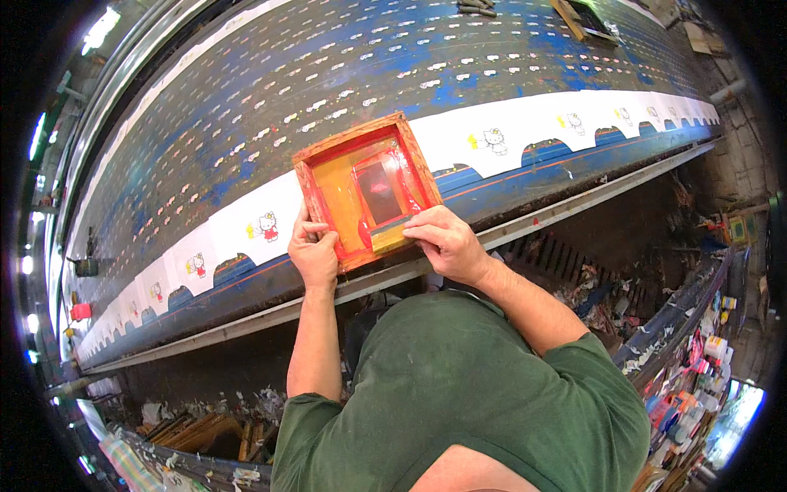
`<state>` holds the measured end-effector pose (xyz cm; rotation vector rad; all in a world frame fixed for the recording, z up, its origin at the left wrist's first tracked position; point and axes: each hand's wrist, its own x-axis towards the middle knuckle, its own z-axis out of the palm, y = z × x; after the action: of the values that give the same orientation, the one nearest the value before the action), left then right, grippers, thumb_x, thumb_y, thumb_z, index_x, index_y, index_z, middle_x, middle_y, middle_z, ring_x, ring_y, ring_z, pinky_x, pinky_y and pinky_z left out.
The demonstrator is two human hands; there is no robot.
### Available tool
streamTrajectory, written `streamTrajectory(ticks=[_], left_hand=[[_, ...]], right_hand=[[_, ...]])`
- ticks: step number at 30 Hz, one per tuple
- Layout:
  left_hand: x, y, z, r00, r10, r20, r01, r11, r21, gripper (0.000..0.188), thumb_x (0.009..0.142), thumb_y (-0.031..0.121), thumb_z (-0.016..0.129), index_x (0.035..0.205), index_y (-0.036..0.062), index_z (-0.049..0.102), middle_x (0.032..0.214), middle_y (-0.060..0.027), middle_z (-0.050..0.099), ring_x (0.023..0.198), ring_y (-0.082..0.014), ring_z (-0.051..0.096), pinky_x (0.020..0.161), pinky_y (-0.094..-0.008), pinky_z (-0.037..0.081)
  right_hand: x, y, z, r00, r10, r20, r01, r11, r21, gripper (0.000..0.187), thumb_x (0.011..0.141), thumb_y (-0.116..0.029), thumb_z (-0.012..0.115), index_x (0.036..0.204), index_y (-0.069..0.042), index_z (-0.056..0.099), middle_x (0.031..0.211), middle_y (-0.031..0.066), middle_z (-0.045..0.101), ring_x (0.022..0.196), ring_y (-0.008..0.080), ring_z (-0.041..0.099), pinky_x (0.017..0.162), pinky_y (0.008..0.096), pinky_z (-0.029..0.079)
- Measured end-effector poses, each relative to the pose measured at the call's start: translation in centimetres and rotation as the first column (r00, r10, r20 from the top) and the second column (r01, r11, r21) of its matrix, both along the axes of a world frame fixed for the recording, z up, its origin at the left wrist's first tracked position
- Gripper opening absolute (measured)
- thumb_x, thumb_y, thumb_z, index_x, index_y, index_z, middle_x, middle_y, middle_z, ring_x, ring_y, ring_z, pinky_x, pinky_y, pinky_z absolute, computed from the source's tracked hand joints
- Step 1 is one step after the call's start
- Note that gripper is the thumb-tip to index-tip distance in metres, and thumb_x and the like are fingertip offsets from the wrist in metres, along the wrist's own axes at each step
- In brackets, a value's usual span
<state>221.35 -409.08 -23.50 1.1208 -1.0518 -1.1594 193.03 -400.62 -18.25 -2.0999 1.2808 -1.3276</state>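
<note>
A red-stained wooden screen-printing frame [420, 156] lies tilted on the white strip of cut pieces [451, 123] along the table's near edge. My left hand [314, 252] grips the frame's near left corner, thumb on the inside. My right hand [449, 244] is closed at the near right side, its fingers on a small wooden-backed squeegee [390, 239] inside the frame. Red ink lines the mesh around a see-through window [381, 193]. Left of the frame, a printed cartoon cat [268, 227] has a red dress; to the right, a cat [494, 141] shows only outline and yellow.
The long dark table [328, 90] carries rows of small printed marks and blue stains. A metal rail [557, 193] runs along its near edge. Another frame [584, 20] lies at the far right. Bottles and tubs [697, 385] crowd a shelf at lower right; scraps litter the floor.
</note>
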Motion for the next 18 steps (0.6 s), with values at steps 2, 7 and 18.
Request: streamTrajectory(ticks=[2,7,18], left_hand=[[-0.2,0.0,-0.1,0.999,-0.012,-0.046,0.011,1.000,-0.029,0.026,0.082,-0.024,0.065,0.088,0.0016,0.063,0.178,-0.0321,0.042,0.160,-0.0355,0.051,0.122,-0.0396,0.051],[-0.4,0.1,0.4,1.000,-0.016,-0.023,0.016,1.000,-0.005,0.028,0.081,-0.024,0.064,0.087,0.0027,0.064,0.178,-0.0304,0.043,0.152,-0.0316,0.060,0.119,-0.0385,0.054],[-0.5,0.1,-0.2,0.999,-0.009,0.039,0.010,1.000,-0.029,0.025,0.081,-0.021,0.066,0.083,0.0034,0.063,0.176,-0.0322,0.045,0.158,-0.0325,0.055,0.126,-0.0419,0.046]], right_hand=[[-0.4,-0.3,-0.1,1.000,0.015,-0.005,-0.015,1.000,-0.011,0.034,0.083,0.011,0.080,0.113,-0.004,0.079,0.112,0.0131,0.080,0.109,0.0352,0.076,0.097,0.0459,0.063],[-0.5,-0.7,0.0,1.000,0.022,0.013,-0.022,1.000,-0.005,0.038,0.080,0.014,0.080,0.113,-0.004,0.080,0.115,0.0119,0.080,0.111,0.0347,0.076,0.098,0.0455,0.063],[0.1,-1.8,3.0,0.953,0.056,-0.299,-0.047,0.998,0.038,0.036,0.084,0.000,0.081,0.120,-0.008,0.079,0.120,0.0092,0.078,0.115,0.0323,0.073,0.103,0.0471,0.057]])
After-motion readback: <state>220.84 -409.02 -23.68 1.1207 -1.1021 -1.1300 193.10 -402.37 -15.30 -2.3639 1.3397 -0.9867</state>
